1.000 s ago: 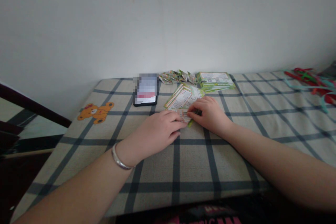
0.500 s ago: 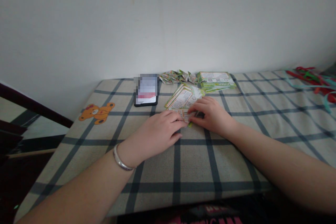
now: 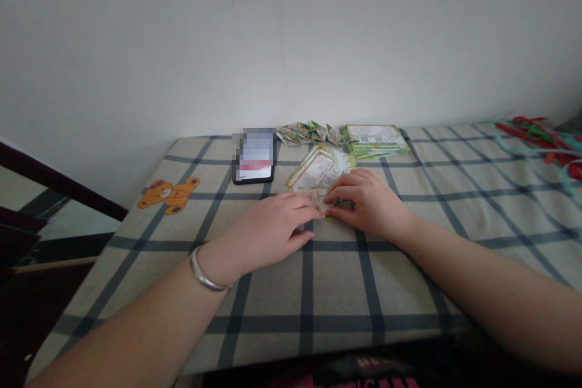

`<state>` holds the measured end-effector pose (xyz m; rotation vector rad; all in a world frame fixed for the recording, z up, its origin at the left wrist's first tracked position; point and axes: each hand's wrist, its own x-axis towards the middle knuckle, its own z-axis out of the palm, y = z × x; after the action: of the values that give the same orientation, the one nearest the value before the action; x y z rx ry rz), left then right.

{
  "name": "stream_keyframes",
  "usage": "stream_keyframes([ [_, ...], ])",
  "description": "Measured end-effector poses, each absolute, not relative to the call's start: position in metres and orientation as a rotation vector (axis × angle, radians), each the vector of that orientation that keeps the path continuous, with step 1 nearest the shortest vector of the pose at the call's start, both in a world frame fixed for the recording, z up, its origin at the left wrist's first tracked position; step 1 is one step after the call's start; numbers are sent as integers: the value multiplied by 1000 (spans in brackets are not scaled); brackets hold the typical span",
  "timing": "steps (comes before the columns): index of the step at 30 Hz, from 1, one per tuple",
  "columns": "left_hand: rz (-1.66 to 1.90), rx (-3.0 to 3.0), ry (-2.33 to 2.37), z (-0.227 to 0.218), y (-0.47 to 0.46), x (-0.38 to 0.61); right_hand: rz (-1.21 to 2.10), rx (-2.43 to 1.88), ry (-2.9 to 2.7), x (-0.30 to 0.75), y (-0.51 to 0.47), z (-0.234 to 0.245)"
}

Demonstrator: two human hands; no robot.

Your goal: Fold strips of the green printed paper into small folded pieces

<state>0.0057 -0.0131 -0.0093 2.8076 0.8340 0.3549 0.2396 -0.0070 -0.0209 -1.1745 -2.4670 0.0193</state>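
Both forearms (image 3: 477, 260) are angled inward, and a printed sheet (image 3: 315, 196) is touched by the left hand (image 3: 273, 227) (its wrist is ringed by a bangle (image 3: 199, 274)) and the curled right hand (image 3: 373, 201), just nearer than the fanned cards (image 3: 314, 170); whether it is pinched by either cannot be made out.
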Motion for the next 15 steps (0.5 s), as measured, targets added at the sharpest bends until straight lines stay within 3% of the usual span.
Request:
stream_keyframes([
  [15,303,2862,870,-11,-15,8,116,-1203,-2407,239,-3,-26],
])
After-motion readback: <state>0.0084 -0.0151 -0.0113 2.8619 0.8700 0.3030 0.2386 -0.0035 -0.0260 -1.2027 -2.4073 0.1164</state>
